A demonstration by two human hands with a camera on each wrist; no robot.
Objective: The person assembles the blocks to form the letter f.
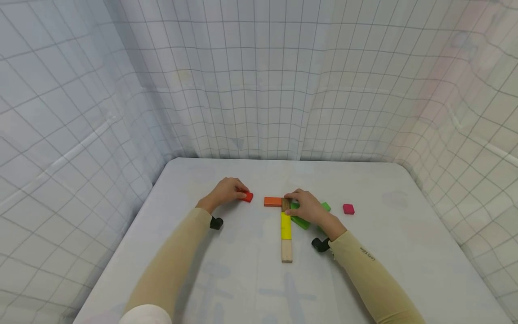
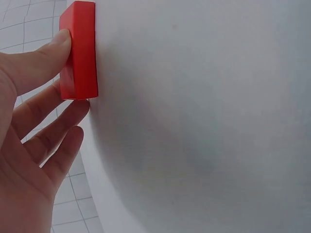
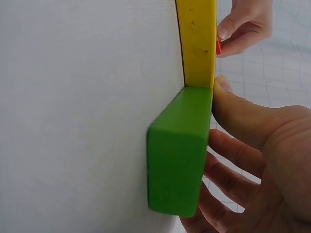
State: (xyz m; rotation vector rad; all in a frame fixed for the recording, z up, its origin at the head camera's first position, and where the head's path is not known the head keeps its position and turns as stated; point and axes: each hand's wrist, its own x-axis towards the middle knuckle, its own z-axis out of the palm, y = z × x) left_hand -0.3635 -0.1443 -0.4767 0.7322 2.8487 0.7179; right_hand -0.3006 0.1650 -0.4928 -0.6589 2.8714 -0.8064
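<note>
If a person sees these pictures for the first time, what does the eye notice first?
Probably the line of bright blocks at the middle of the white table: a yellow block with a pale wooden block just nearer the camera, and an orange block lying crosswise at the far end. The right hand rests on a green block beside the yellow one, while the left hand pinches a red block to the left.

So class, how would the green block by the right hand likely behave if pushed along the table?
The green block looks rigid with flat faces, so it would probably slide, not roll. Lying low on the table, it seems unlikely to tip. Its glossy paint may feel slippery.
</note>
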